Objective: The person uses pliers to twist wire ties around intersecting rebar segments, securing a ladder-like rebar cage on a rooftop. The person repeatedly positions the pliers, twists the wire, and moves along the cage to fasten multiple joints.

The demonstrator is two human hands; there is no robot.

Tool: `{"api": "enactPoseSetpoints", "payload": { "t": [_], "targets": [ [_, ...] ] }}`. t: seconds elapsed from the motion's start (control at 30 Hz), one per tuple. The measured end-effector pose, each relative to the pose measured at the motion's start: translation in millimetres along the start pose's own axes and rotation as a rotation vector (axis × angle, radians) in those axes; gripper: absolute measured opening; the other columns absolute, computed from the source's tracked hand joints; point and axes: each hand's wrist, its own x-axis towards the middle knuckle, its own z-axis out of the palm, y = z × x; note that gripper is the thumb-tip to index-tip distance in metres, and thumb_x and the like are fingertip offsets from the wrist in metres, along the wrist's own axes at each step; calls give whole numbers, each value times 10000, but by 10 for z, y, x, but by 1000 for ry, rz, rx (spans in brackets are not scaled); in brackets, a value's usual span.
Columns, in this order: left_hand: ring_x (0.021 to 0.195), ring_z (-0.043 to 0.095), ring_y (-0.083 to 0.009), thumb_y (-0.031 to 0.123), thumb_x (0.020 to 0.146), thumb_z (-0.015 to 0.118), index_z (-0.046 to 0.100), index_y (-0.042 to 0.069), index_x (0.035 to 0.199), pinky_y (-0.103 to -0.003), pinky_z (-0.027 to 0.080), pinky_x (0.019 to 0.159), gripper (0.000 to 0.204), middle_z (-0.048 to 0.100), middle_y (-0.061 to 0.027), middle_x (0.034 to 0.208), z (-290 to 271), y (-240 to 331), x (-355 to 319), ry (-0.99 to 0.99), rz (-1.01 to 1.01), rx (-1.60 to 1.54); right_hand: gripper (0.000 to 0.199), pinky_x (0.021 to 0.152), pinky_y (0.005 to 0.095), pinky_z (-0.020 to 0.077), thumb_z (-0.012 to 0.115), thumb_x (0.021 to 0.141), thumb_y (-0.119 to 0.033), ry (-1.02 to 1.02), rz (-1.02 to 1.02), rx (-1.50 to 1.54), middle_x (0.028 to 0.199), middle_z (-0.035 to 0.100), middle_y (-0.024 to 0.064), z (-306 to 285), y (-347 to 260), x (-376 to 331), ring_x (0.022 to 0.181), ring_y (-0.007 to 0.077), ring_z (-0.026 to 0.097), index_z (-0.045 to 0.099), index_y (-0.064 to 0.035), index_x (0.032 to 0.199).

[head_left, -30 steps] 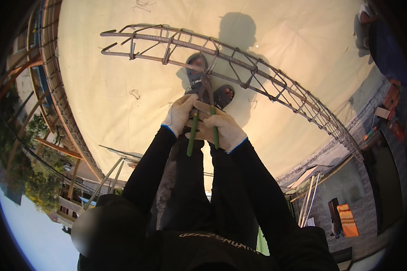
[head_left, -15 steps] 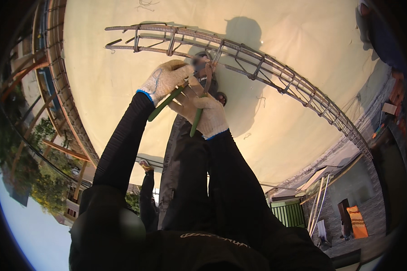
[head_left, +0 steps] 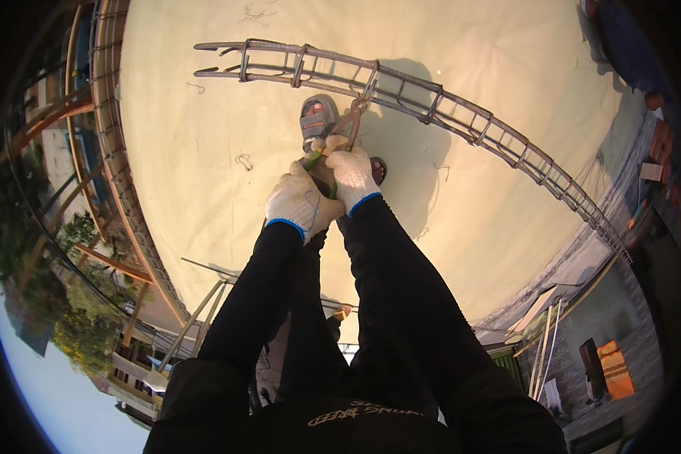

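Note:
Both my hands wear white knit gloves with blue cuffs and are closed on a pair of end-cutting nippers (head_left: 349, 125). My left hand (head_left: 300, 203) grips around the left green handle, whose end sticks out near the fingers. My right hand (head_left: 353, 178) wraps the other handle, mostly hidden by the glove. The rusty jaws meet the near bar of a long rebar cage (head_left: 405, 104), at a stirrup crossing. Whether wire sits in the jaws is too small to tell. Longitudinal bars and several stirrups make up the cage, which looks curved here.
My sandalled foot (head_left: 318, 119) stands just left of the nippers, on a pale yellowish floor surface (head_left: 227, 166). Bits of loose wire (head_left: 244, 161) lie about. Another rebar cage (head_left: 107, 113) runs along the left edge. Another person's leg (head_left: 628, 45) shows at upper right.
My left hand has come down from near the cage onto the left handle. The nipper handles have drawn closer together, and my view has shifted slightly, uncovering the sandalled foot.

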Motion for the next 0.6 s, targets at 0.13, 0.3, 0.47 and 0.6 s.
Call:
{"api": "enactPoseSetpoints", "payload": {
  "t": [0.13, 0.3, 0.47, 0.6],
  "targets": [
    [1197, 749, -409, 457, 687, 941, 536, -76, 1384, -457, 611, 1028, 966, 697, -278, 1323, 440, 5, 270, -123, -68, -149, 328, 911, 437, 648, 583, 922, 77, 62, -63, -289, 1186, 732, 153, -419, 42, 123, 1008, 288, 749, 609, -6, 1238],
    [870, 616, -189, 195, 816, 787, 578, 28, 1309, -352, 544, 761, 561, 623, -35, 1090, 883, -290, 382, -547, 27, -1118, 428, 854, 397, 658, 736, 938, -36, 129, -9, -627, 1148, 709, 140, -353, -232, -66, 916, 245, 736, 570, 57, 1321],
    [733, 406, -92, 85, 826, 724, 594, 156, 1118, -280, 375, 678, 327, 460, 55, 944, 1157, -384, 354, -1459, 34, -2184, 507, 756, 351, 587, 809, 842, -212, 178, 26, -451, 1018, 712, 104, -6, -515, -187, 849, 200, 709, 629, 66, 1225],
    [1029, 697, -239, 71, 827, 668, 626, 78, 1387, -443, 565, 1019, 562, 687, -81, 1196, 923, -407, 424, -1406, -25, -1914, 530, 805, 373, 609, 829, 810, -295, 267, 90, -827, 975, 732, 124, -137, -547, -19, 879, 244, 731, 686, 65, 1171]
  ]
}}
